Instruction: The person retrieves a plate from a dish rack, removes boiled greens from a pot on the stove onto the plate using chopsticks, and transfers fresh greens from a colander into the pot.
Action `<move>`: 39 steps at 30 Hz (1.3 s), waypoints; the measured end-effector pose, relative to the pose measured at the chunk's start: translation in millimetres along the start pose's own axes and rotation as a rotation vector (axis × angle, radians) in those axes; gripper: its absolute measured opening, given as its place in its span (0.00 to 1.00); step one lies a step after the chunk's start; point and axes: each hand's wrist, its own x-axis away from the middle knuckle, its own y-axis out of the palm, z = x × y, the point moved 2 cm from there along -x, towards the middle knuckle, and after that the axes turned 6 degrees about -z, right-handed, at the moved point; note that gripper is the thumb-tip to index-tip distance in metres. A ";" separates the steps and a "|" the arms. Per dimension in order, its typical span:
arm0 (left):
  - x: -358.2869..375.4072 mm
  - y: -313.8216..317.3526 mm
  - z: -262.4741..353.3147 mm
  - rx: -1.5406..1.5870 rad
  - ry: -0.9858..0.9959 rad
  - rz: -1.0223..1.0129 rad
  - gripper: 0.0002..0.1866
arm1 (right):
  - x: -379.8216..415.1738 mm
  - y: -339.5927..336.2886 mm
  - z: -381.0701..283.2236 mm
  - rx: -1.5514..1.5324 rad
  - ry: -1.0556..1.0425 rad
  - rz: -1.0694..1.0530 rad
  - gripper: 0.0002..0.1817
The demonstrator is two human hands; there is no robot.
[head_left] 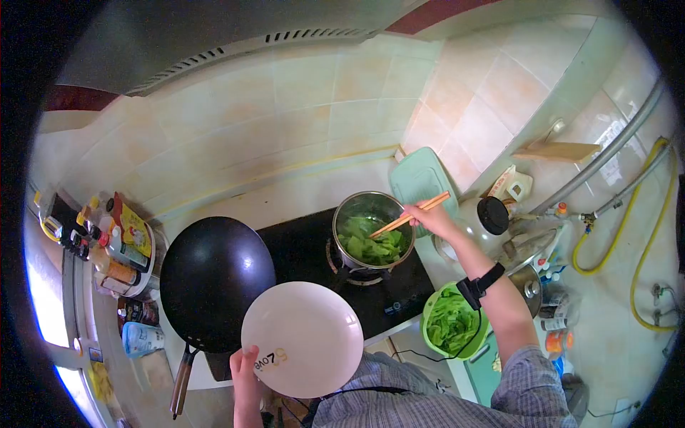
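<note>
My right hand (422, 216) is closed around a pair of wooden chopsticks (431, 202). Their lower ends reach into a steel pot (339, 222) on the right burner, among wilted leafy greens (372, 244). At the lower middle, my left hand (247, 371) grips the left rim of a white plate (303, 332) with printed lettering, its thumb over the edge. The plate's face shows bare and it overlaps the near edge of the stove. Part of the left hand's fingers is hidden behind the plate.
A black wok (214, 278) covers the left burner of the black stove (300, 239), handle toward me. Right of the stove stands a green basin (426, 328) of leafy greens. A large jar (492, 215) and a green board (414, 175) are behind. Bottles (128, 253) crowd the left.
</note>
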 end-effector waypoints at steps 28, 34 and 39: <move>-8.5 -7.8 -5.5 0.031 -0.051 0.050 0.28 | 34.3 13.5 -41.0 0.207 -0.132 -0.027 0.17; -7.8 9.2 8.2 -0.026 0.064 0.172 0.21 | 46.2 2.8 -45.1 0.500 -0.232 0.250 0.16; -16.6 -0.7 -2.4 -0.019 0.112 0.036 0.20 | 54.6 29.1 -21.6 0.208 -0.179 0.086 0.16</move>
